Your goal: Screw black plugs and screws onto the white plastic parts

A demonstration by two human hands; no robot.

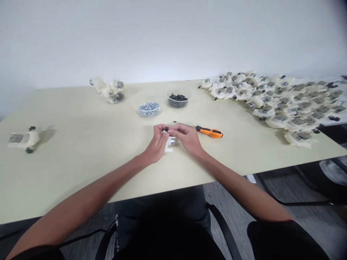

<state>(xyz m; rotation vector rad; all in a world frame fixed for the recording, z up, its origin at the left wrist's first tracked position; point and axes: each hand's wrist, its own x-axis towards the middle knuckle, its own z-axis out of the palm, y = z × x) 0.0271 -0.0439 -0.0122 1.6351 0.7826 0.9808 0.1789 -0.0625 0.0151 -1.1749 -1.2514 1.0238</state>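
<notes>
One white part (pixel 170 147), frame centre: we grasp it in the fingers of our left hand (pixel 157 144) and right hand (pixel 190 139), closed about its upper end, beside one black piece (pixel 166 129). One orange-and-black screwdriver (pixel 211 132), right of centre. One bowl of silver pieces (pixel 149 115), above centre. Many white assemblies (pixel 282 104), upper right.

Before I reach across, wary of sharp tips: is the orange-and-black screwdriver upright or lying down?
Lying down: the screwdriver stretches along the pale tabletop, partly behind the right hand.
</notes>
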